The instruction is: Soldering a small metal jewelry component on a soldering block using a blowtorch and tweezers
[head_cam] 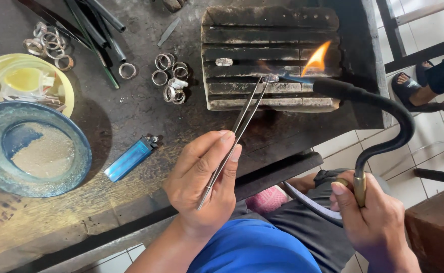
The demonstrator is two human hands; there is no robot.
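The left hand (pixel 202 177), at lower centre of the frame, pinches a pair of long metal tweezers (pixel 242 121) between thumb and fingers; their tips grip a small silver ring (pixel 271 78) over the charred grooved block (pixel 270 30) at upper centre. The right hand (pixel 371 217), at lower right, is closed around the brass grip of a curved black torch (pixel 383 108), whose nozzle points left at the ring. An orange flame (pixel 317 58) rises just beside the ring. A second small ring (pixel 224 61) lies on the block to the left, apart from the flame.

The desk (pixel 131 108) is dark, scorched and scratched; its front edge runs diagonally from lower left toward the middle right, and the block sits close to the right-hand edge, with little bare room beyond it. Between the block and the desk's front edge there is open surface under the tweezers.

Left of the block lies a cluster of silver rings (pixel 170 76), with more rings (pixel 50 43) at upper left beside dark rods (pixel 98 25). A blue lighter (pixel 130 159) lies at centre left. At far left sit a blue bowl (pixel 80 156) holding pale powder and a yellow dish (pixel 68 88) behind it.

Off the desk at right is a white tiled floor (pixel 439 156), with someone's sandalled foot (pixel 411 88) at upper right.
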